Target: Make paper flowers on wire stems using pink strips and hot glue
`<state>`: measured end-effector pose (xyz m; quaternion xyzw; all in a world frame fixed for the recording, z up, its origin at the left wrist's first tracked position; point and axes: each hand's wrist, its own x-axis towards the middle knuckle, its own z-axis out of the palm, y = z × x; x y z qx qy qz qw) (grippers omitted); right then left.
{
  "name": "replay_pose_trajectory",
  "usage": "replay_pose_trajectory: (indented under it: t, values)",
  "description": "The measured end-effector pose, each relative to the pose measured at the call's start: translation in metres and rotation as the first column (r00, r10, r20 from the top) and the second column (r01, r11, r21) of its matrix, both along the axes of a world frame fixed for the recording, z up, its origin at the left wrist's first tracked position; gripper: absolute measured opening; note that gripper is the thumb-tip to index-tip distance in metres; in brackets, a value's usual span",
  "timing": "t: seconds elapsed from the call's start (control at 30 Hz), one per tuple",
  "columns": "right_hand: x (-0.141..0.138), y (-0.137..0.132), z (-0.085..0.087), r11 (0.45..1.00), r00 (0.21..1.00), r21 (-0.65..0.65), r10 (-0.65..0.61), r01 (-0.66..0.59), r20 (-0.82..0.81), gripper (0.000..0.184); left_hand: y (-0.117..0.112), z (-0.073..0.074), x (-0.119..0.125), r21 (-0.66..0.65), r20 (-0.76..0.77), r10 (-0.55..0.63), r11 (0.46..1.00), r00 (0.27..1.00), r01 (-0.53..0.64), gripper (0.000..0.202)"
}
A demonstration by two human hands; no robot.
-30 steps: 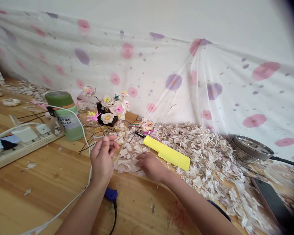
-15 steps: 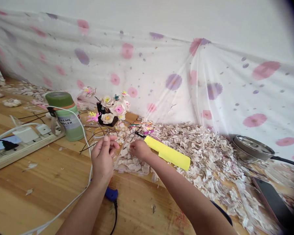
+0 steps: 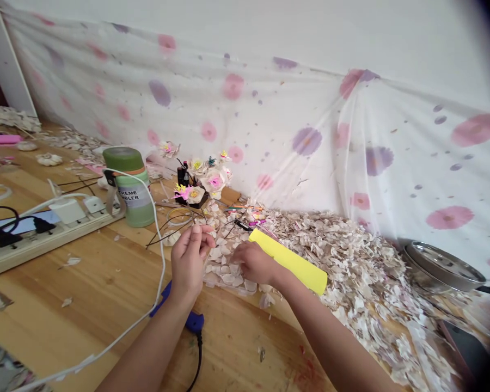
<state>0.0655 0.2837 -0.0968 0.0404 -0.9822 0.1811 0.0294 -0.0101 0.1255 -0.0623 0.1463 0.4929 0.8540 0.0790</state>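
The left hand [image 3: 188,256] is up, with its fingers [image 3: 196,231] pinched close. If it holds something, it is too small to see. The right hand [image 3: 253,263] is curled on the pale petals [image 3: 224,272], and it hides what is under it. The petals lie right by both hands. A yellow strip [image 3: 288,260] sits just past the right hand.

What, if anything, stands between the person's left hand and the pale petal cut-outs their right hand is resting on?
Nothing visible does. The left hand is raised right beside the pale petal cut-outs, with no object between them. The right hand rests on their other side, and the white cable runs on the left hand's far side.
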Motion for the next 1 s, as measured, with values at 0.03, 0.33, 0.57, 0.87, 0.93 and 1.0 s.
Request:
replay_pose_trajectory:
  t: [0.03, 0.33, 0.57, 0.87, 0.93, 1.0]
  values:
    - [0.004, 0.001, -0.001, 0.999, 1.0, -0.031, 0.025, -0.025, 0.001, 0.041, 0.0, 0.0, 0.0, 0.002, 0.0, -0.001, 1.0, 1.0, 0.001, 0.034]
    - [0.021, -0.003, -0.003, 0.815, 0.974, -0.564, -0.213, 0.135, -0.074, 0.01, 0.003, -0.004, 0.001, -0.093, -0.005, -0.067, 0.993, 0.998, 0.066, 0.034]
    - [0.05, -0.02, 0.019, 0.241, 0.911, -0.953, -0.406, 0.184, 0.073, 0.028, 0.007, -0.006, 0.015, -0.339, 0.059, -0.386, 0.86, 0.921, 0.382, 0.032]
    - [0.059, -0.029, 0.028, -0.06, 0.886, -0.987, -0.436, 0.146, 0.157, 0.034, 0.013, -0.014, 0.031, -0.368, 0.146, -0.57, 0.727, 0.808, 0.58, 0.034]
    - [0.061, -0.03, 0.028, -0.075, 0.879, -0.987, -0.448, 0.143, 0.162, 0.034, 0.014, -0.017, 0.031, -0.356, 0.162, -0.577, 0.722, 0.8, 0.593, 0.034]
    - [0.063, -0.031, 0.029, -0.086, 0.879, -0.986, -0.445, 0.145, 0.168, 0.034, 0.014, -0.018, 0.031, -0.338, 0.177, -0.586, 0.718, 0.791, 0.608, 0.034]
